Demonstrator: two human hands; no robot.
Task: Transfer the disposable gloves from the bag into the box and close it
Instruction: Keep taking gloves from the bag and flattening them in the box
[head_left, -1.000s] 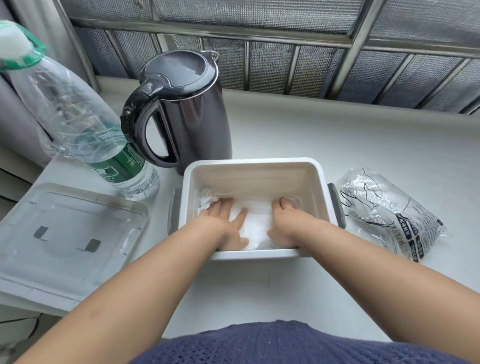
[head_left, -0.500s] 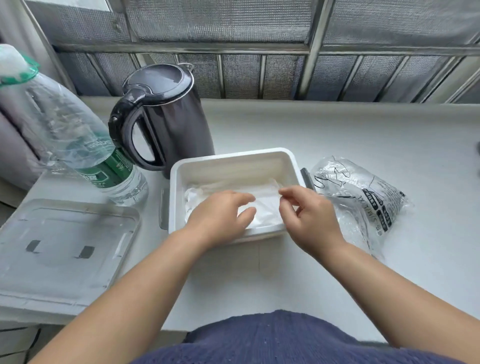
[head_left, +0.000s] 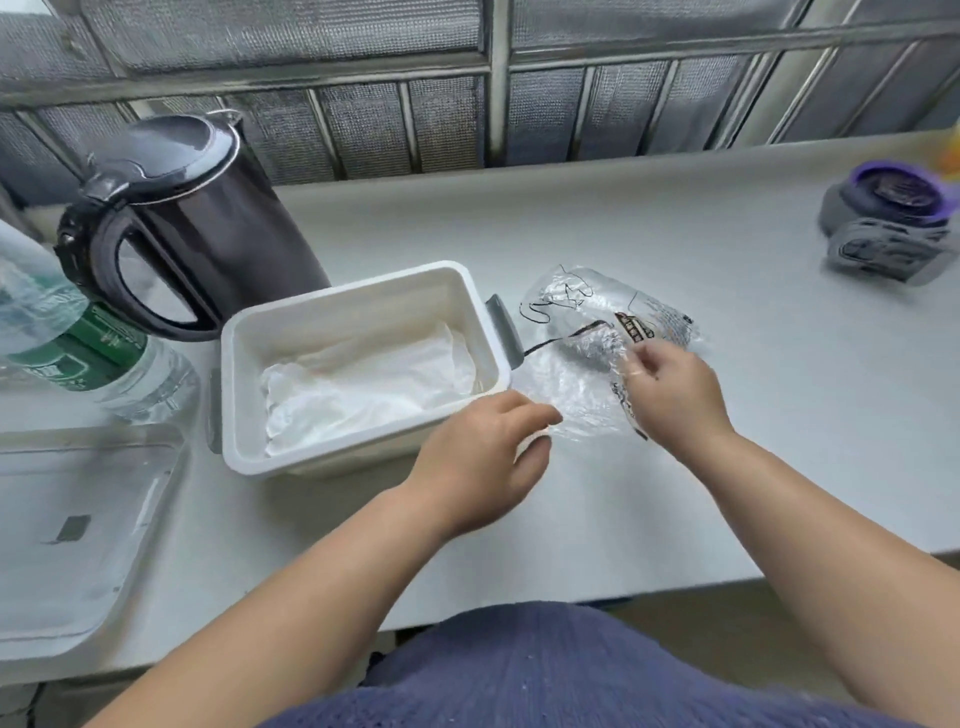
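Note:
A white box (head_left: 236, 410) stands open on the counter with a crumpled layer of clear disposable gloves (head_left: 363, 384) inside. Its clear lid (head_left: 78, 525) lies flat to the left. The printed clear plastic bag (head_left: 597, 332) lies just right of the box. My right hand (head_left: 675, 395) rests on the bag, thumb and forefinger pinching its film near the middle. My left hand (head_left: 483, 462) hovers at the box's near right corner, fingers curled and reaching toward the bag's near edge; whether it touches the film is unclear.
A dark electric kettle (head_left: 192, 223) stands behind the box on the left. A clear water bottle (head_left: 67, 343) with a green label leans at the far left. A purple-topped grey object (head_left: 893, 223) sits far right. A window grille runs along the back.
Both hands came out of the box and moved right to the bag. The right hand has taken hold of the bag's film. The view swung to the right.

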